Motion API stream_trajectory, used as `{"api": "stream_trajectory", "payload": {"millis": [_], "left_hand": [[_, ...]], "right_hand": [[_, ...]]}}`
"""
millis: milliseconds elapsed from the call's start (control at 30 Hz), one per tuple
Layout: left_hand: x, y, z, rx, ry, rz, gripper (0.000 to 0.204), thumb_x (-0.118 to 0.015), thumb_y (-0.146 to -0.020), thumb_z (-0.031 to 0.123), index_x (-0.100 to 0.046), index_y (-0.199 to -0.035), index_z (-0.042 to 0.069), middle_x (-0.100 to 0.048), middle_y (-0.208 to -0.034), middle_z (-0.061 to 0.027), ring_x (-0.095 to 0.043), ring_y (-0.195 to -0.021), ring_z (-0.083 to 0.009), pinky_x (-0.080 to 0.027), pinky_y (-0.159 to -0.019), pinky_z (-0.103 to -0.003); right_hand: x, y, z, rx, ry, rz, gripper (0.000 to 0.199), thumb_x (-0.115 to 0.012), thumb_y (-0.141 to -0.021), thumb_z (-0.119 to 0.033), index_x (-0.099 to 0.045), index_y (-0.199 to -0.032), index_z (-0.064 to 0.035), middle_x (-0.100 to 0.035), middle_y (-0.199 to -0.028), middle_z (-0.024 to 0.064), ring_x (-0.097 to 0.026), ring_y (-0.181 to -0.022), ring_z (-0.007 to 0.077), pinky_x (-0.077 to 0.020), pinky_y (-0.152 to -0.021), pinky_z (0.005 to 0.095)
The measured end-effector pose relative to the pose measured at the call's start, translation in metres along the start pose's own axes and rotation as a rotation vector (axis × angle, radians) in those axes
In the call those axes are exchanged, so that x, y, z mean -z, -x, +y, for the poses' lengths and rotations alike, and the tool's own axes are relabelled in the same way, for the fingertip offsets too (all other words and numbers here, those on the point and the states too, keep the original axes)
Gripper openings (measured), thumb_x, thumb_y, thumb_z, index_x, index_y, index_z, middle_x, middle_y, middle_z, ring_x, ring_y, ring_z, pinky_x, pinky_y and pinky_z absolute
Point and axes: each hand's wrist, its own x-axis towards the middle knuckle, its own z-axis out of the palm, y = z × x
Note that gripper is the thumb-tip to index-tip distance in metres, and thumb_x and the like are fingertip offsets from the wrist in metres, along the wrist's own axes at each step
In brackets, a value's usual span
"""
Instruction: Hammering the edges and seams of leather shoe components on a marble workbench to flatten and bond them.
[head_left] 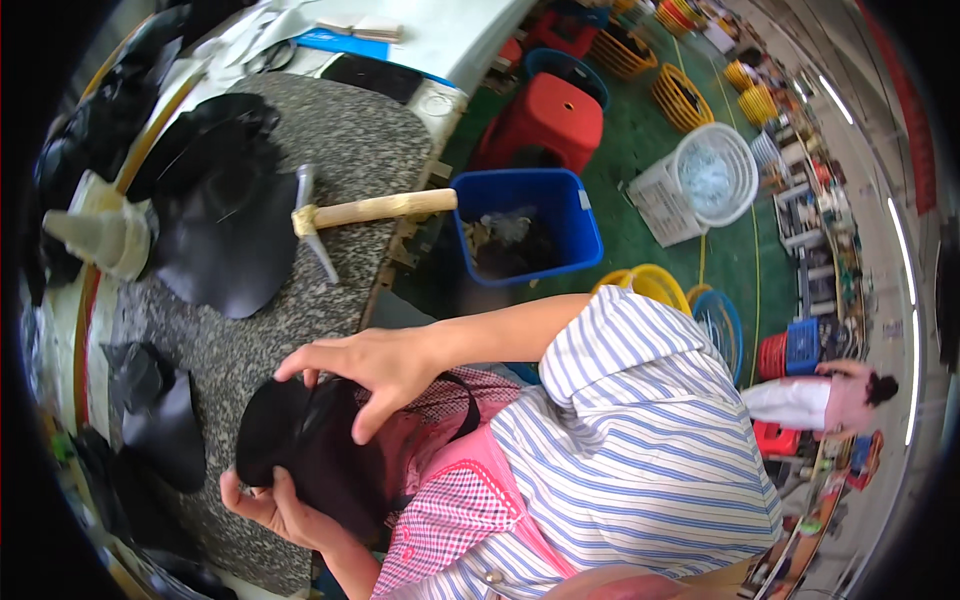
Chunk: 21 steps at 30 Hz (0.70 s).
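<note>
A soft black piece (340,460), shaped like a pouch or shoe upper, rests in front of my body at the edge of the stone slab. My left hand (290,515) pinches its lower edge, thumb on top and fingers beneath. Above it, my right hand (385,365) has its thumb and fingers spread, fingertips at or near the piece's upper edge; whether they touch it I cannot tell. A hammer (390,205) with a wooden handle lies on the speckled stone slab (340,130). Beside its head are black sheet pieces (225,240).
More black pieces (165,430) lie along the slab's far side, near a whitish cone-shaped holder (105,230). Next to the bench stand a blue bin (585,225) with scraps, a red stool (550,115) and a white bucket (660,205). A person (820,400) is farther off.
</note>
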Motion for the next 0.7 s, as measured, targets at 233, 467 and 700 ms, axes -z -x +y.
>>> {"api": "stream_trajectory", "payload": {"millis": [233, 467, 700], "left_hand": [[-0.007, -0.010, -0.011, -0.201, -0.345, 0.161, 0.033, -0.050, -0.085, 0.006, -0.045, -0.118, 0.002, -0.049, -0.113, -0.0064, -0.048, -0.096, -0.0156, -0.037, -0.087, -0.028], [-0.011, -0.017, -0.002, -0.154, -0.506, -0.093, 0.024, -0.050, -0.084, 0.005, -0.059, -0.105, -0.004, -0.059, -0.087, -0.0063, -0.052, -0.080, -0.0119, -0.043, -0.075, -0.025], [-0.020, -0.025, -0.008, 0.085, -0.472, -0.406, 0.051, -0.075, -0.067, 0.010, -0.058, -0.114, 0.002, -0.061, -0.097, -0.0077, -0.057, -0.087, -0.0143, -0.044, -0.077, -0.025]], "right_hand": [[0.003, -0.017, 0.010, -0.245, -0.280, 0.202, 0.093, -0.074, -0.066, -0.013, -0.015, -0.138, -0.0159, -0.053, -0.101, 0.0138, -0.057, -0.082, 0.0215, -0.0469, -0.072, 0.0340], [0.012, -0.005, 0.001, 0.117, -0.363, 0.374, 0.069, -0.063, -0.068, 0.006, -0.038, -0.130, -0.0118, -0.057, -0.108, 0.0071, -0.058, -0.092, 0.0204, -0.0479, -0.080, 0.0347], [0.022, -0.003, -0.011, 0.075, 0.084, 0.361, 0.077, -0.065, -0.065, 0.002, -0.037, -0.133, -0.0198, -0.051, -0.127, 0.0028, -0.060, -0.094, 0.0267, -0.0484, -0.083, 0.0325]]}}
